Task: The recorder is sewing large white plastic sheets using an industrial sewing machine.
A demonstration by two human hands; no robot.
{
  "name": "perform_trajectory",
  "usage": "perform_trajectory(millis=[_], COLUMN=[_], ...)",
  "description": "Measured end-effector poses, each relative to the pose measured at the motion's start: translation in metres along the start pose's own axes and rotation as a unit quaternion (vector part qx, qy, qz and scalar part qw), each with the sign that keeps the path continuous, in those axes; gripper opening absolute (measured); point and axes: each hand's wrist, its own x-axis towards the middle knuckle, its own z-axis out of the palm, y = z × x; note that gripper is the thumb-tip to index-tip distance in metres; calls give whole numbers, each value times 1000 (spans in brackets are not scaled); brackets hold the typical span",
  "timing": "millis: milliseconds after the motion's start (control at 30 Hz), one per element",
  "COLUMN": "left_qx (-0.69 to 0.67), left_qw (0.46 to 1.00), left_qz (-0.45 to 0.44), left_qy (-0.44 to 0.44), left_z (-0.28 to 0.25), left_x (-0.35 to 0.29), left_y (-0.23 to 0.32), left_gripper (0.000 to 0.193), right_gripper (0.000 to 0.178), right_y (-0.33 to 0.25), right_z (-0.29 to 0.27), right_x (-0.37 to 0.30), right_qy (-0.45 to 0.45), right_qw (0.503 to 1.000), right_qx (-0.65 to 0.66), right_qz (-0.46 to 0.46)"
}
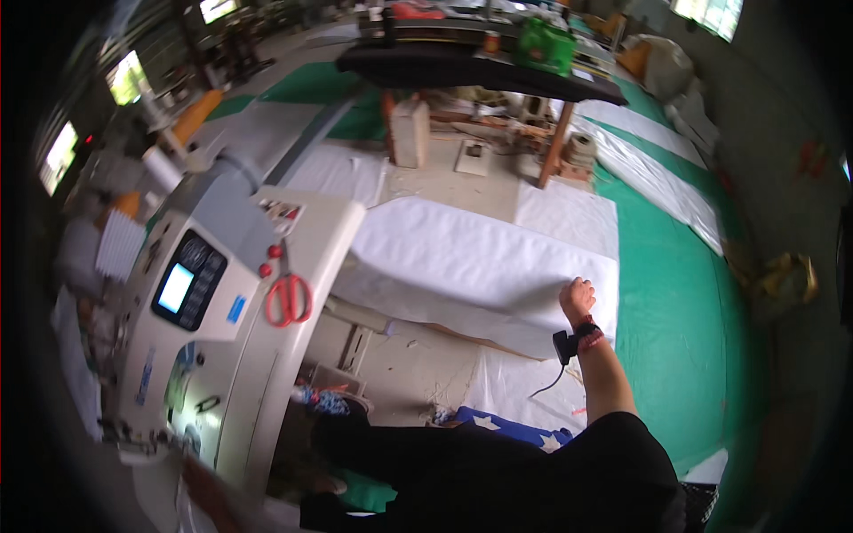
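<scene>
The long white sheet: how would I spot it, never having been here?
Start at the pale sewing machine with the lit screen, on the left. From beside its white tabletop, the long white sheet stretches rightward across the middle. Unlike the other white coverings nearby, it has the right hand at its right end.

From the head, the fisheye looks down past the right hand.

The long covering is white, the floor sheet green. The blue cloth carries white stars, and the scissors have red handles.
</scene>
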Motion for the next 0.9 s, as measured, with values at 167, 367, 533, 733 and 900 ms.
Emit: perform_trajectory(millis=[167, 367, 533, 733, 900], left_qx=[2, -126, -160, -161, -204], left_qw=[991, 987, 983, 980, 972], left_qz=[111, 69, 22, 9, -5], left_qy=[73, 75, 88, 115, 112], left_z=[-5, -20, -33, -32, -34], left_x=[-4, 1, 0, -2, -2], left_y=[-9, -2, 8, 7, 7], left_gripper=[36, 32, 30, 27, 29], right_gripper=[29, 22, 24, 23, 28], right_y=[43, 35, 19, 30, 48], right_z=[-1, -10, -1, -17, -52], right_x=[22, 51, 64, 55, 50], right_qy=[69, -16, -17, -75, -374], right_qw=[996, 986, 960, 992, 774], right_qx=[21, 1, 105, 99, 510], right_qz=[46, 167, 260, 39, 21])
